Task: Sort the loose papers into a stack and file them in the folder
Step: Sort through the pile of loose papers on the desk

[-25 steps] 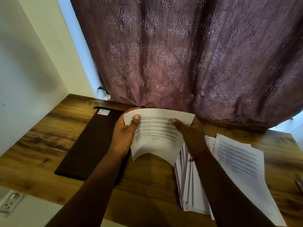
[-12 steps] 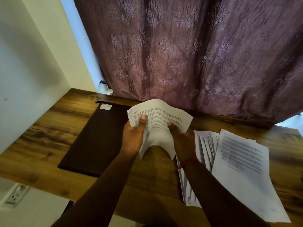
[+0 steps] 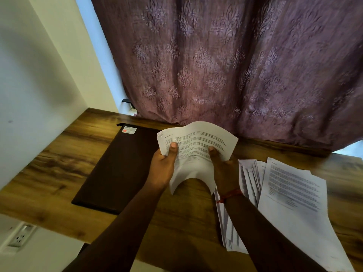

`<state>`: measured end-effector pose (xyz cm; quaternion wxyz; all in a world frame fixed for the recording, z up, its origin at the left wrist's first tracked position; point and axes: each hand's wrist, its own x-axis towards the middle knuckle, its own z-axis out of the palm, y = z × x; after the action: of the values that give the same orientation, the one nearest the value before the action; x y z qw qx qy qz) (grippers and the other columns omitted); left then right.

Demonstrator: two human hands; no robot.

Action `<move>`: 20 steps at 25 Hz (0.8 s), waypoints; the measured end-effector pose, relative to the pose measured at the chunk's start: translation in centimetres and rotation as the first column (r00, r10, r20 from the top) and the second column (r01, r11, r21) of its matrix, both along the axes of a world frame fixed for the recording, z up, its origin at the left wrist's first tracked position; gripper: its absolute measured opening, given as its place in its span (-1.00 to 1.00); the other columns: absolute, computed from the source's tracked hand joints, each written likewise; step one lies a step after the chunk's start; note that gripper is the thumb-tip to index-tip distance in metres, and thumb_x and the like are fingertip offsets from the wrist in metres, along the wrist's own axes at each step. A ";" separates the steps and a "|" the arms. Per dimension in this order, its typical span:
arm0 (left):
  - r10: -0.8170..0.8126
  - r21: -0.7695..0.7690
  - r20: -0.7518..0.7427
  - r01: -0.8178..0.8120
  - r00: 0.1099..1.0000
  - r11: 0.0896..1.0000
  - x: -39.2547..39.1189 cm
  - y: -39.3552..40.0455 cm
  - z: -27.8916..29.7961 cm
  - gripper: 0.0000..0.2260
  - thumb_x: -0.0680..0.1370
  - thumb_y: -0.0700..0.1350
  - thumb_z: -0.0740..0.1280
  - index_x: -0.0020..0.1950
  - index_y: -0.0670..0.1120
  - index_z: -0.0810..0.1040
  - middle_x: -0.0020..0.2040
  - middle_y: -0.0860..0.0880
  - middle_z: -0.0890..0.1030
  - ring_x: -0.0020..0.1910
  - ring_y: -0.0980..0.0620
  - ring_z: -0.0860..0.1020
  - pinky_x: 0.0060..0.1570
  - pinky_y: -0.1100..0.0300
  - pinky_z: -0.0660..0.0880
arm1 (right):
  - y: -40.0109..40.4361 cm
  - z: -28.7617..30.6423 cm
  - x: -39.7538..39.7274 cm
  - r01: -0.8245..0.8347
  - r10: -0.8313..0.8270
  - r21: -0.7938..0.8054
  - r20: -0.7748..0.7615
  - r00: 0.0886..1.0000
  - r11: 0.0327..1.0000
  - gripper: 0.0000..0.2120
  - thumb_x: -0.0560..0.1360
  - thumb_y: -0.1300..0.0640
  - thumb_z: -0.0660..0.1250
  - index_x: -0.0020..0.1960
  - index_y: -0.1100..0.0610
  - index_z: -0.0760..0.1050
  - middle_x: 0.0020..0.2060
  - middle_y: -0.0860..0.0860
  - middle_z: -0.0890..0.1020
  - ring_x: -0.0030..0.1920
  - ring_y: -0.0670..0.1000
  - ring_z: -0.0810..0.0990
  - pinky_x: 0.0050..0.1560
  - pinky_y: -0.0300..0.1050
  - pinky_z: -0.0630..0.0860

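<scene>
Both hands hold one printed sheet [image 3: 198, 152] above the desk [image 3: 59, 163]. The left hand [image 3: 163, 169] pinches its left edge, thumb on top; the right hand [image 3: 224, 169] pinches its right side. The closed dark folder [image 3: 117, 169] lies at 9 o'clock of the sheet. The loose papers [image 3: 290, 193] lie fanned at 4 o'clock.

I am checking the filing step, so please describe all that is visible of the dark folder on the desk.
The folder is a flat, dark brown rectangle, closed, lying on the wooden desk left of the hands. It looks matte, maybe card or plastic. A small white label with a red patch sits at its far corner. The left hand and the held sheet overlap its right edge in view; contact cannot be judged.
</scene>
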<state>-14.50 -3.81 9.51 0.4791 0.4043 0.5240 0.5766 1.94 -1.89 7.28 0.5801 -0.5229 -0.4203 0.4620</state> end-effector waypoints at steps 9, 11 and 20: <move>0.008 0.010 0.012 -0.008 1.000 1.000 0.0 0.1 0.0 -0.88 0.63 -0.06 0.27 0.09 0.06 0.60 -0.05 0.16 0.71 0.01 0.17 0.66 -0.12 0.34 0.57 | -0.2 -0.5 0.4 -0.015 0.015 -0.003 0.004 1.000 1.000 -0.60 0.44 -0.06 0.47 0.22 0.06 0.57 0.10 -0.01 0.68 0.13 0.00 0.65 0.15 0.17 0.59; 0.015 0.009 0.018 -0.015 1.000 1.000 0.1 0.1 0.1 -0.88 0.64 -0.07 0.27 0.09 0.03 0.60 -0.08 0.17 0.71 -0.03 0.20 0.67 -0.16 0.37 0.56 | -0.3 -0.6 0.3 -0.014 0.014 -0.014 0.008 1.000 1.000 -0.68 0.40 -0.09 0.46 0.13 -0.07 0.59 0.06 -0.02 0.70 0.09 0.02 0.67 0.11 0.21 0.60; -0.001 -0.015 -0.065 0.000 0.998 1.000 -0.4 0.4 -0.7 -0.85 0.63 -0.02 0.28 0.15 0.06 0.60 0.04 0.08 0.70 0.07 0.13 0.66 -0.04 0.29 0.59 | -0.3 -0.8 0.6 -0.056 0.056 -0.002 0.009 0.998 0.998 -0.76 0.44 -0.06 0.43 0.10 -0.13 0.57 0.04 -0.09 0.69 0.10 -0.07 0.65 0.16 0.08 0.60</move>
<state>-14.91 -3.37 8.84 0.4650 0.4192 0.5434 0.5592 2.50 -2.15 6.49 0.5646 -0.5135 -0.4369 0.4761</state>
